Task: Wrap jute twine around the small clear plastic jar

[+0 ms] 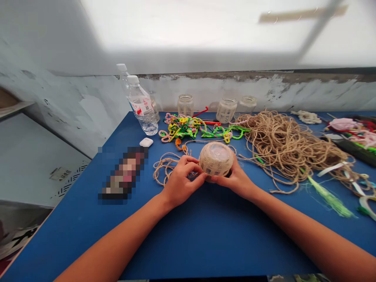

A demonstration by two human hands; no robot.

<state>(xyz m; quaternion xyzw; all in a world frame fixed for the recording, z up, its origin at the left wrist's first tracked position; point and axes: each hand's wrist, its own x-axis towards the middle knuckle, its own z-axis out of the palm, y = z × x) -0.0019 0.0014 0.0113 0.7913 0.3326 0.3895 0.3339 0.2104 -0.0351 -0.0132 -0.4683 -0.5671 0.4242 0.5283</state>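
Holding a small round glass jar mostly wrapped in tan jute twine (pixel 216 158), left hand (pixel 179 181) and right hand (pixel 235 179) grasp it; a loose tangled heap of jute twine (pixel 288 147) remains far right.

My left hand (pixel 180 181) and right hand (pixel 235 178) grip a twine-wrapped jar (pixel 216 158) over the blue table (pixel 205 235); loose twine (pixel 282 145) lies just right.

A pixelated dark-and-pink oblong patch (pixel 122 175) left of centre hides something on the blue table (pixel 188 235); the right edge cuts off the pink-and-green craft heap (pixel 357 133).
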